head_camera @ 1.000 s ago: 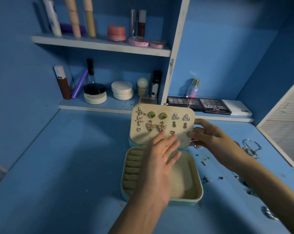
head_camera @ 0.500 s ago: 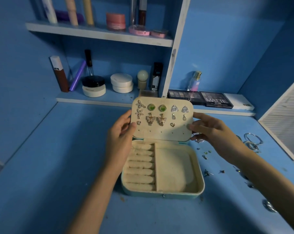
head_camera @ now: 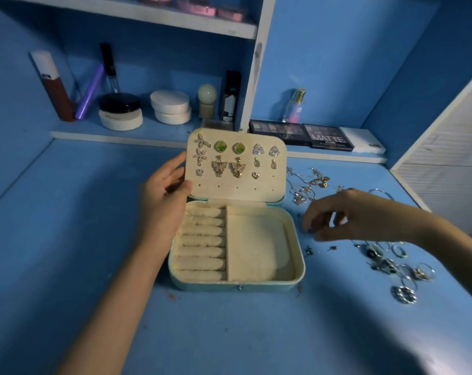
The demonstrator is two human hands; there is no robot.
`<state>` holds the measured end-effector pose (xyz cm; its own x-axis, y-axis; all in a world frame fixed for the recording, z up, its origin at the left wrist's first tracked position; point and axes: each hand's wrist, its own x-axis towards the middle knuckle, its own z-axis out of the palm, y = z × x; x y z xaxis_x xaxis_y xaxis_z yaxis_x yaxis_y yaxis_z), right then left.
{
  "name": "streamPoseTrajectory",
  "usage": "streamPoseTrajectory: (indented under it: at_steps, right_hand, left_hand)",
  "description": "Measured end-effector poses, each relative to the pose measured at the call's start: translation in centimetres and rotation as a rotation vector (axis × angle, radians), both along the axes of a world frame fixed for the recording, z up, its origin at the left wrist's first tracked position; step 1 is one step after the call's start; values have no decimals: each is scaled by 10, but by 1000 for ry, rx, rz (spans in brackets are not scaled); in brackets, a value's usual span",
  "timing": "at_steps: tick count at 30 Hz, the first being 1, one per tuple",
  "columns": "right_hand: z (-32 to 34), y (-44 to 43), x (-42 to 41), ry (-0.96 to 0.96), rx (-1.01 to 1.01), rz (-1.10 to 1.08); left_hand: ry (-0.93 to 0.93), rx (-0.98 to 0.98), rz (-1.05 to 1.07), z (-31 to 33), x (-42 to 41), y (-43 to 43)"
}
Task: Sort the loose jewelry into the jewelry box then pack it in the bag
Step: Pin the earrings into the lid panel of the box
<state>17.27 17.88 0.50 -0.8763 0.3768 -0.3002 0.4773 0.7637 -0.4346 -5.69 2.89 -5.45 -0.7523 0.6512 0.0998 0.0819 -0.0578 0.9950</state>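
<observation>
A blue desk [head_camera: 67,239] fills most of the view. A low shelf [head_camera: 99,133] runs along its far edge. On the shelf stand cosmetics [head_camera: 170,106] at the left and flat eyeshadow palettes [head_camera: 300,132] at the right.

The jewelry box [head_camera: 237,286] sits open at the middle of the desk, pale green outside and cream inside. Ring rolls fill its left half and a bare tray fills its right half. Its lid [head_camera: 237,189] stands upright at the far side, with rows of earrings [head_camera: 220,146] pinned across the upper part.

The left hand [head_camera: 164,196] holds the lid's left edge, thumb on the front face and fingers behind it.

The right hand [head_camera: 337,215] hangs just right of the box, low over the desk. Its fingers curl downward with the tips close together. It is blurred, so I cannot tell whether they have hold of anything.

Loose jewelry lies on the desk to the right of the box. A tangle of chains [head_camera: 308,182] is far right, beside the lid. A cluster of rings [head_camera: 402,293] is near right. A few tiny studs [head_camera: 308,249] lie between the box and the rings.
</observation>
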Motion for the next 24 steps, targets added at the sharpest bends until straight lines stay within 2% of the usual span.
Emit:
streamPoseTrajectory:
  at_steps: [3,9,16,24]
  right_hand:
    - [-2,-4,5,-70,38,45]
    - [0,13,23,-138,223,-11]
    - [-21,58,39,-365,316,-16]
    - [-32,67,47,-427,340,-91]
  left_hand:
    - [-9,5,-3,-1,-1,0]
    - [-15,12,8,0,0,0]
    - [-19,2,8,-1,-1,1]
    - [-16,8,15,-1,-1,1]
